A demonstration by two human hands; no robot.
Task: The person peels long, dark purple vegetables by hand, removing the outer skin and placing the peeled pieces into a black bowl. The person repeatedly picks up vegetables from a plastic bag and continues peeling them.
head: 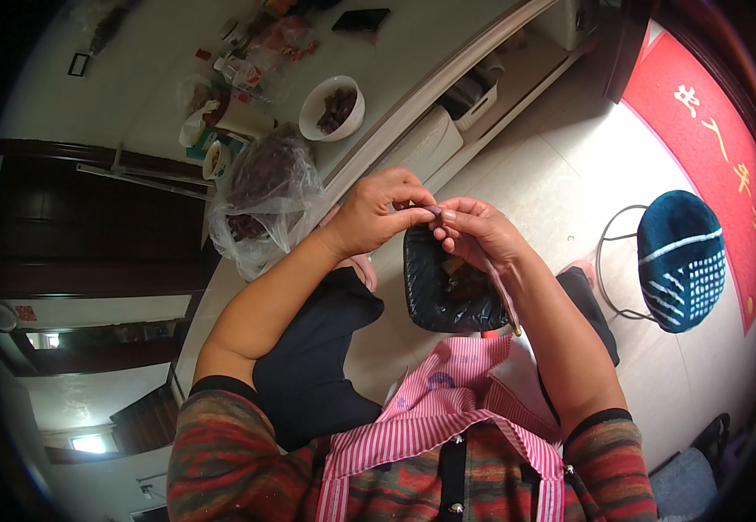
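Note:
My left hand (388, 212) and my right hand (476, 225) meet in front of me. Between their fingertips is a thin purplish-brown stalk (499, 287), whose long end hangs down past my right wrist. Below the hands stands a bin lined with a black plastic bag (423, 293), with brownish scraps inside. A white bowl (308, 121) on the counter holds short dark purple pieces (337, 112). Left of my left hand, a clear plastic bag (267, 196) contains more purplish stuff.
On the counter (391, 78) are a phone (360, 20), a small cup (216, 160), a plastic bottle (244, 73) and packets. Under it are a white basket (479, 107) and other items. A stool with a dark teal cover (681, 261) stands at right, beside a red mat (698, 124).

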